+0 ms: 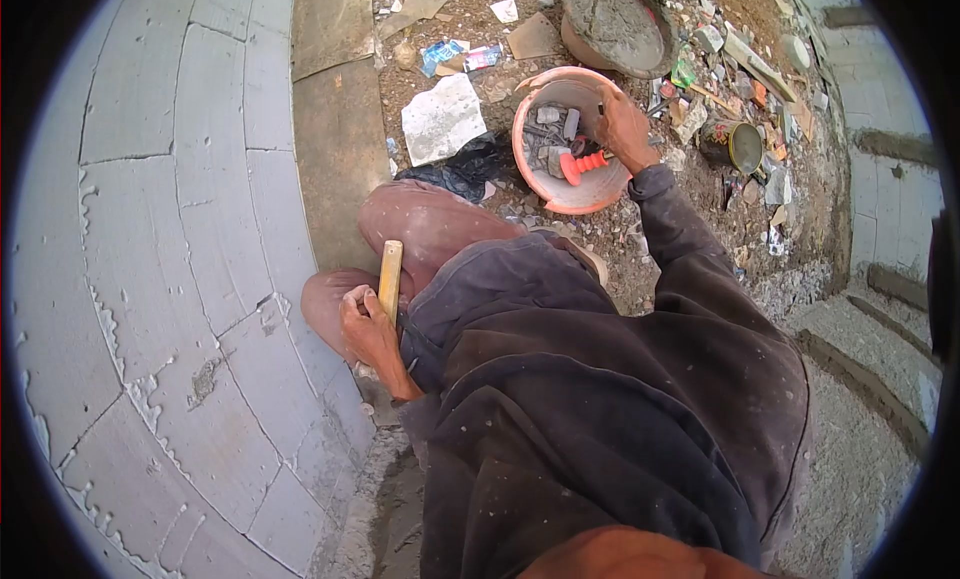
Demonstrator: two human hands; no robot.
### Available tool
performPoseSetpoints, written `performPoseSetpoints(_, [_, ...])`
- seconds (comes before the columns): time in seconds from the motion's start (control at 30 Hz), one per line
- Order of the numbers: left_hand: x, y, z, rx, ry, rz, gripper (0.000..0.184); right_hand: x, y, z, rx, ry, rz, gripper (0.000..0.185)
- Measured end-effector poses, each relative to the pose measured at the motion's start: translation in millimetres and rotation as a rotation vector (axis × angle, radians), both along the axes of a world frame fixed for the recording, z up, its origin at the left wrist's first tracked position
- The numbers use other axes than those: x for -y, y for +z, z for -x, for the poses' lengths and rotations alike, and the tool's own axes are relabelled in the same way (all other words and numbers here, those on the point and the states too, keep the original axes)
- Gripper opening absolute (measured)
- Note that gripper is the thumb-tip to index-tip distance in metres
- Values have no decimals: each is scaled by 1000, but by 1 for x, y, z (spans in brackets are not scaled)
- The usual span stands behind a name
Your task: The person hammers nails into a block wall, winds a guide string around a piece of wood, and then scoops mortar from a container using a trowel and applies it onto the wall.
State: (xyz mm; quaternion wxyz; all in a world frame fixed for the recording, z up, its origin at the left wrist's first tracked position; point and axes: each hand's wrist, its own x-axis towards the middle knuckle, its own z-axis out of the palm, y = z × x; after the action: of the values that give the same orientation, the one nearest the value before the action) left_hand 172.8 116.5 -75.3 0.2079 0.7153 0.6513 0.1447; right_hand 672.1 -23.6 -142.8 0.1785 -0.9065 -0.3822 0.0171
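My left hand is closed around a yellow, bar-shaped tool that stands out above my bent knee. At the right rim of an orange-red bucket, my right hand reaches in with curled fingers. Whether it grips the rim or something small cannot be made out. Inside the bucket are grey pieces and a tool with a red-orange ribbed part, just below my right hand and not in it.
A block wall rises at the left. Behind the bucket sits a basin of grey mortar. A white slab piece, black plastic, a tin can and rubble lie on the ground. Another wall stands at right.
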Motion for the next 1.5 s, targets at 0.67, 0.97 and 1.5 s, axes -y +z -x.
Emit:
performPoseSetpoints(0.67, [0,5,-3,7,4,-4,16,-12,-141,15,-422,323,378,24])
performPoseSetpoints(0.97, [0,1,-1,15,-8,10,16,-16,-127,34,-523,-102,-183,25])
performPoseSetpoints(1.5, [0,3,-1,17,-6,-18,16,-68,-175,10,-372,-435,32,20])
